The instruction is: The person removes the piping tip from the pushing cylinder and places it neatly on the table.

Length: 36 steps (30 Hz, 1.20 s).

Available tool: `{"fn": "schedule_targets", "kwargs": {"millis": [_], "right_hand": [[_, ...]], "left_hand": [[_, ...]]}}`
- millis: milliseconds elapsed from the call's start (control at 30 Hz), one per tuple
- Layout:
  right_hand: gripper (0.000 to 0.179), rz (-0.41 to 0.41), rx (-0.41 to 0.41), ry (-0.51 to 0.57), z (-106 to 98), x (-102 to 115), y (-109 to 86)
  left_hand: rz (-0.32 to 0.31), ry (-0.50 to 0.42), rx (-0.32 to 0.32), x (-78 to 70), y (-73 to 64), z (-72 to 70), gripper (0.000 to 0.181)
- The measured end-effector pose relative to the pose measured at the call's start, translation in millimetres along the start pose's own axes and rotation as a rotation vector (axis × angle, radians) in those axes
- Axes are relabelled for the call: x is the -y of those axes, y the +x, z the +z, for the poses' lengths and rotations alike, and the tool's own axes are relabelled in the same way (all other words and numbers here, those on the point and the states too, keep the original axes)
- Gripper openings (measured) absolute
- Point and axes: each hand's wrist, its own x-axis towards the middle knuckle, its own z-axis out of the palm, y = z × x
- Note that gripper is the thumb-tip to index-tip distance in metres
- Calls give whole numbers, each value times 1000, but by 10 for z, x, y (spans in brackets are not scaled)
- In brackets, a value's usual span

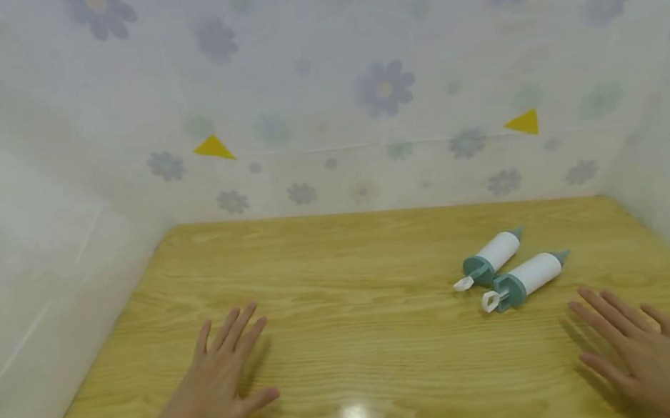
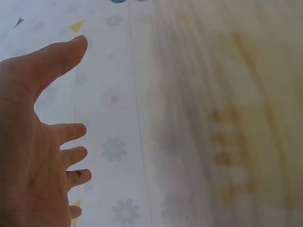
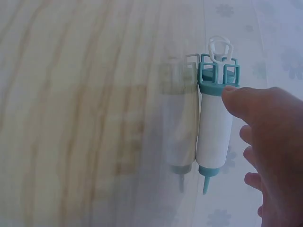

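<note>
Two icing syringes lie side by side on the wooden table at the right in the head view. The far syringe (image 1: pixel 501 251) and the near syringe (image 1: pixel 538 273) each have a white barrel, teal end caps, a tapered teal nozzle and a white loop handle. Their nozzles point away to the right. My right hand (image 1: pixel 652 353), fingers spread, is nearest the near syringe and holds nothing. In the right wrist view the thumb overlaps the teal collar of a syringe (image 3: pixel 214 130). At the left, my left hand (image 1: pixel 221 381) has its fingers extended over the table, also holding nothing.
The glossy wood-grain table (image 1: pixel 344 272) is bordered by white flower-patterned sheeting (image 1: pixel 305 98) at the back and sides. Yellow triangles, including one at the back left (image 1: pixel 213 148) and one at the back right (image 1: pixel 524 123), mark the sheeting.
</note>
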Motion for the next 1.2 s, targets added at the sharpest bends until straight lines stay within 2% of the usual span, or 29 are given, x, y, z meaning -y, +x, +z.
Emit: {"fn": "schedule_targets", "kwargs": {"millis": [133,333,400,633,800,933,1033,1200], "right_hand": [[73,-6,-4,3,1,-10,7],[71,12,2,12,13,-19,20],[71,20,-1,21,22,-29,37],[74,21,-18,49,46,-73,125],[78,41,8,71,38,-84,194],[80,62,27,69,11,-105,261],[77,58,19,65,11,-145,309],[76,74,28,99,35,-232,369]], "left_hand": [[29,-15,-15,-36,88,-3,89],[71,-251,20,-192,316,-17,80],[85,-298,20,-246,400,-14,79],[148,-252,-18,-382,653,67,71],[149,-222,-5,-474,831,125,64],[150,-237,-6,-545,971,174,62],[158,-237,-34,-615,1094,219,60],[169,-304,-80,-822,1367,310,49]]}}
